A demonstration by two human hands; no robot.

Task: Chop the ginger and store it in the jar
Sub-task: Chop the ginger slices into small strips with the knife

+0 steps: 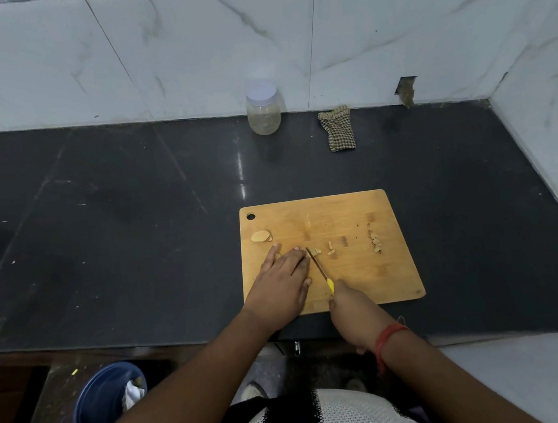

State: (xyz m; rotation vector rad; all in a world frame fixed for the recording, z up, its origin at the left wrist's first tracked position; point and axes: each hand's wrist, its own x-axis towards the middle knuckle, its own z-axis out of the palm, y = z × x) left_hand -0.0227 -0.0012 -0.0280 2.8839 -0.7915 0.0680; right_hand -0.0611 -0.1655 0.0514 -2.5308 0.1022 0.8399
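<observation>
A wooden cutting board [356, 272] lies on the black counter. My left hand [283, 279] lies flat on its left part, fingers straight, covering a ginger piece. My right hand [351, 310] grips a small knife by its yellow handle [330, 285]; the blade [315, 262] points to my left fingertips. Chopped ginger bits [330, 249] lie just right of the blade, and more bits [375, 242] sit farther right. Ginger slices [261, 236] rest near the board's left edge. A clear jar with a white lid [263, 111] stands at the back wall.
A checked cloth [338, 129] lies on the black counter [117, 228] right of the jar. White marble tiles form the back and right walls. A blue bin [108, 401] stands on the floor below the counter's front edge.
</observation>
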